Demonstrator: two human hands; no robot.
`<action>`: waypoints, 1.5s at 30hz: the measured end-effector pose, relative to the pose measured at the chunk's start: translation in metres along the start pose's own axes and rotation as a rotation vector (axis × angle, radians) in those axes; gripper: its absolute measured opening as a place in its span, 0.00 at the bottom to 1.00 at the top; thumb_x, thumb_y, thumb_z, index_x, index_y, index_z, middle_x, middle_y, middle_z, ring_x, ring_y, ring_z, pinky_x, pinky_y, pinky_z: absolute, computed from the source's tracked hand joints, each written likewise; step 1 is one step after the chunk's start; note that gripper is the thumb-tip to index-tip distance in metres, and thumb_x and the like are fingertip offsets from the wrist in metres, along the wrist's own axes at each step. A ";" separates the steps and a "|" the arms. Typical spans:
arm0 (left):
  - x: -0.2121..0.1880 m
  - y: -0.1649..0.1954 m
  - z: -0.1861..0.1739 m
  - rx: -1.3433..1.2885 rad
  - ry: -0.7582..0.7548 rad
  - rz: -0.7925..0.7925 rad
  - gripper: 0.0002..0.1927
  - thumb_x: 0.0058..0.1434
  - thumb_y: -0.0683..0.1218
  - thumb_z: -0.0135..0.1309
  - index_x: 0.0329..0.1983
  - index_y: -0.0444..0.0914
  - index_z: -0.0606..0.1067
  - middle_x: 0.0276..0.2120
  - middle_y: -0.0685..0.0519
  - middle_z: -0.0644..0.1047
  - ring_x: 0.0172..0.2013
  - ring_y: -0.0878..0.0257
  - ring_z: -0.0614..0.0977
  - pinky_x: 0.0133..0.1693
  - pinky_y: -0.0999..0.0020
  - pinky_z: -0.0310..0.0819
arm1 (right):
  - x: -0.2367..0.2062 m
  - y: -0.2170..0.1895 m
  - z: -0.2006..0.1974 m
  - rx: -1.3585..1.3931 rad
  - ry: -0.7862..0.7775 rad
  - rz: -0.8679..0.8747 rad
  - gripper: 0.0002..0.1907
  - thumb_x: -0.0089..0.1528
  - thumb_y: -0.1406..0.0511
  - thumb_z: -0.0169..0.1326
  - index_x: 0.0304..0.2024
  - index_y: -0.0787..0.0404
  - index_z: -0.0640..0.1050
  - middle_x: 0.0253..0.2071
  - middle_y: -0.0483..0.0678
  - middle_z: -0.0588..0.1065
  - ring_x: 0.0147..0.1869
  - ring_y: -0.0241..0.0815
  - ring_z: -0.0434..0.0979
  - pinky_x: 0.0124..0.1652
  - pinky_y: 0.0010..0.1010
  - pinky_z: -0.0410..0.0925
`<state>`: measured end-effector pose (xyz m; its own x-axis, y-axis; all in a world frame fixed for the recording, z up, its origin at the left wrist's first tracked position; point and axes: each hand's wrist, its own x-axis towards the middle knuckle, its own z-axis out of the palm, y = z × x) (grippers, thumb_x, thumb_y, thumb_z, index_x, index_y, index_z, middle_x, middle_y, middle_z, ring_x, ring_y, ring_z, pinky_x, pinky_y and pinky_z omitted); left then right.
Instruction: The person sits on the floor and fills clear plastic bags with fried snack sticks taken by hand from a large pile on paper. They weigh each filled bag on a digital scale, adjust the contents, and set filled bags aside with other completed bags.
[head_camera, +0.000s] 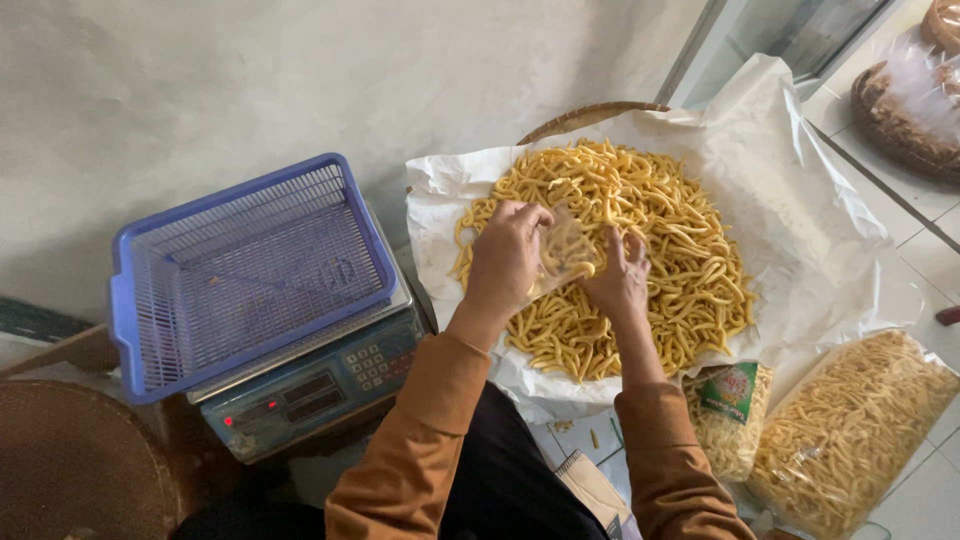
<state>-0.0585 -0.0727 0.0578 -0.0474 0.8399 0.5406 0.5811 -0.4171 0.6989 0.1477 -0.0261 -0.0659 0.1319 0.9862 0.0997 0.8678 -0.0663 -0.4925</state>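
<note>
While the left hand (507, 258) pinches a small clear plastic bag (562, 250) at frame centre, the right hand (620, 278) presses spread fingers into ridged yellow fried snack sticks (660, 230).

Plain grey wall (300, 80) across the top, pale tiled floor (930, 250) with dark grout lines at right, metal door frame (720, 40) in the upper right corner, soft even daylight, dark skirting strip (30, 320) low at left
</note>
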 end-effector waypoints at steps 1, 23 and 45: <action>0.003 -0.006 -0.001 0.044 0.017 0.008 0.08 0.64 0.37 0.55 0.44 0.39 0.79 0.44 0.45 0.80 0.43 0.48 0.83 0.44 0.56 0.79 | 0.002 0.002 -0.001 0.035 0.003 0.019 0.53 0.50 0.49 0.68 0.75 0.42 0.59 0.75 0.62 0.54 0.74 0.71 0.57 0.62 0.58 0.66; -0.008 -0.031 0.013 -0.104 -0.107 -0.114 0.18 0.64 0.39 0.52 0.57 0.34 0.76 0.53 0.40 0.79 0.46 0.48 0.84 0.50 0.61 0.79 | 0.031 0.011 -0.020 1.440 0.089 0.203 0.23 0.62 0.76 0.59 0.55 0.55 0.68 0.45 0.55 0.76 0.43 0.46 0.82 0.32 0.31 0.77; 0.011 -0.020 0.046 -0.067 -0.240 -0.102 0.17 0.57 0.41 0.56 0.50 0.32 0.76 0.46 0.35 0.79 0.48 0.39 0.81 0.52 0.49 0.74 | -0.010 -0.076 -0.085 1.032 0.058 -0.371 0.33 0.59 0.78 0.61 0.62 0.56 0.64 0.55 0.48 0.71 0.53 0.36 0.77 0.49 0.26 0.75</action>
<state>-0.0334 -0.0392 0.0288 0.0954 0.9337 0.3452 0.5276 -0.3415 0.7779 0.1211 -0.0436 0.0437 -0.0085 0.9080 0.4189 0.0433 0.4189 -0.9070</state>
